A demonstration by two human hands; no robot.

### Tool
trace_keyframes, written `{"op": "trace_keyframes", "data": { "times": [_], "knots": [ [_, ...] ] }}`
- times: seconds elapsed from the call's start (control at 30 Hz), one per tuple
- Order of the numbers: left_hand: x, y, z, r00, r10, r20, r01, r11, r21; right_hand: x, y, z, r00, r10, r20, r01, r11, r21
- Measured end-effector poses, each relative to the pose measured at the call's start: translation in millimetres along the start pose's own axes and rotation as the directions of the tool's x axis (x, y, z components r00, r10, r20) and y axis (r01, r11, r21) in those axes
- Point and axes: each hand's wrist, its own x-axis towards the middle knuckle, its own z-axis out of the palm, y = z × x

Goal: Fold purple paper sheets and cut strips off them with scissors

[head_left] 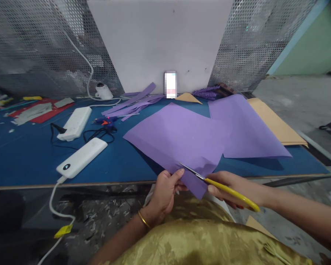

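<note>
A large purple paper sheet [179, 138] lies tilted over the near edge of the blue table [24, 154]. My left hand [164, 193] is closed on the sheet's lower corner, thumb on top. My right hand [237, 191] grips yellow-handled scissors [223, 187]. Their metal blades rest on the paper near my left thumb, pointing up and left. A second purple sheet [245, 129] lies to the right, partly under the first.
Cut purple strips [132, 105] lie at the back by a white board [160, 44]. A white power bank [81, 157], a power strip [74, 123], a glue gun [105, 121] and cables sit at left. Brown card [278, 125] lies at right. Red and grey scraps [38, 110] lie far left.
</note>
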Motion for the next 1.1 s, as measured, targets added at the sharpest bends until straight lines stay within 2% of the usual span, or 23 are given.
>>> {"op": "trace_keyframes", "data": {
  "times": [0.23,0.37,0.57,0.77,0.97,1.1],
  "knots": [
    [3,-1,-0.5,1.000,0.002,-0.008,-0.002,1.000,-0.003,5,0,2,1.000,-0.021,-0.020,0.020,0.999,-0.037],
    [2,-1,0.0,1.000,0.004,-0.010,-0.004,1.000,-0.003,6,-1,6,0.999,-0.021,-0.034,0.021,1.000,0.019],
    [1,0,0.1,1.000,0.000,-0.017,-0.001,1.000,-0.009,8,9,6,0.999,0.047,0.006,-0.048,0.993,0.107],
    [0,-1,0.1,0.999,-0.041,0.019,0.040,0.998,0.040,13,5,-2,0.999,-0.040,0.025,0.040,0.999,0.012],
    [-2,1,0.6,0.999,-0.047,0.022,0.045,0.997,0.056,16,1,-5,0.999,-0.003,0.033,0.003,1.000,-0.003],
    [-2,0,0.0,0.999,-0.047,0.024,0.045,0.997,0.057,18,5,-2,0.999,0.033,0.027,-0.035,0.998,0.057]
  ]
}}
